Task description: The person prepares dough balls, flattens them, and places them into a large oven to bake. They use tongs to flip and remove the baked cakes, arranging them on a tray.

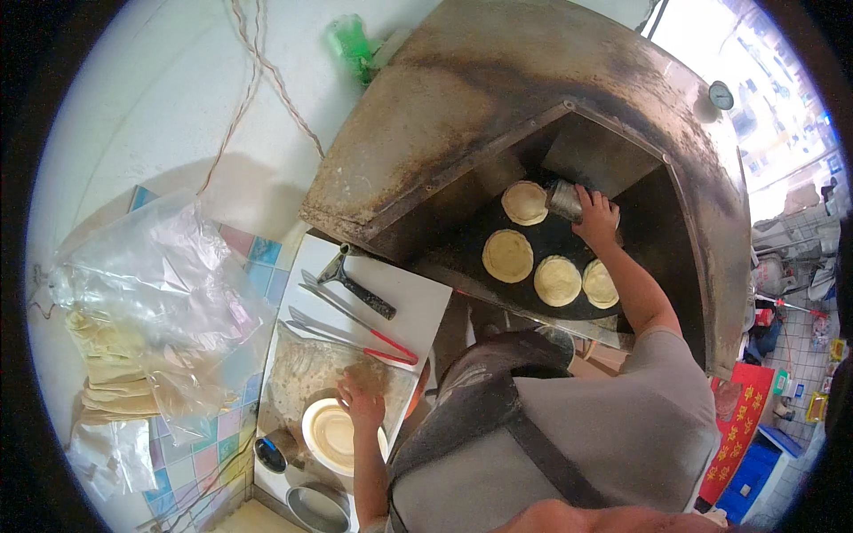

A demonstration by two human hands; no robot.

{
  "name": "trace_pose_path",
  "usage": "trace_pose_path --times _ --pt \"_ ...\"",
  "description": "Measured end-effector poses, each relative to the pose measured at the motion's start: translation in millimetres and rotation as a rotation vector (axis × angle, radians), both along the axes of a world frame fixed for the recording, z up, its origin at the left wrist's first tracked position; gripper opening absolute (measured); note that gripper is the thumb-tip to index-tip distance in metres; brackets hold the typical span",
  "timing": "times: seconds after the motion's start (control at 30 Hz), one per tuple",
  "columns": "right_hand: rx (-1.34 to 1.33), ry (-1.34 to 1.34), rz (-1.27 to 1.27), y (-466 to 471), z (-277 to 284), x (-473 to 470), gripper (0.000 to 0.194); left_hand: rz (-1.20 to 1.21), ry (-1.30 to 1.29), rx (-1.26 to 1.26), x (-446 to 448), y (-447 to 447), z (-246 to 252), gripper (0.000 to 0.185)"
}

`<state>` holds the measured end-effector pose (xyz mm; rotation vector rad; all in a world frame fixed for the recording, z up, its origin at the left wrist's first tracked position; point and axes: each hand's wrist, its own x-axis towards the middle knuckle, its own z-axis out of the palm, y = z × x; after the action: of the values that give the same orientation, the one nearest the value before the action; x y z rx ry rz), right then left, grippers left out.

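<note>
My right hand [596, 216] reaches over the dark round griddle [456, 246] and grips a cylindrical metal canister [565, 201], tilted on its side. The canister's far end is beside a round flatbread with a crimped edge [524, 203]. Several more flatbreads lie nearer, including a flat pale one [508, 256], a puffier one [558, 281] and one partly hidden by my right arm [600, 285]. Down at the left, my left hand [362, 403] is by the rim of a white bowl [313, 433], fingers apart. Whether it touches the rim is unclear.
A metal hood [400, 140] surrounds the griddle opening. On the white side table [426, 293] lie a black-handled scraper [366, 296] and red-handled tongs [390, 353]. A dark oval device [270, 455] and a round metal tin [318, 508] stand nearby. Plastic bags [180, 293] hang left.
</note>
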<state>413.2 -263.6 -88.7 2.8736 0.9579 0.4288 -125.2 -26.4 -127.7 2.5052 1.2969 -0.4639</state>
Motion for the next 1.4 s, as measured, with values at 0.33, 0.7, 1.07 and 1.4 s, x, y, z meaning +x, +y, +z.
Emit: trace_pose_path --times 0.33,0.7,1.07,1.4 --pt "0.239 0.202 0.024 7 27 -26 0.083 0.136 -0.298 -0.075 -1 0 2 0.074" --pt "0.902 1.56 0.754 214 9 -380 0.088 0.157 -0.426 0.278 -54 -38 5 0.057" --pt "0.732 1.297 0.825 380 -82 -484 0.067 1.043 -0.474 0.839 -385 -197 94 0.045" --pt "0.326 2.235 0.681 363 -25 -641 0.038 1.661 0.505 0.504 -656 -472 -7 0.037"
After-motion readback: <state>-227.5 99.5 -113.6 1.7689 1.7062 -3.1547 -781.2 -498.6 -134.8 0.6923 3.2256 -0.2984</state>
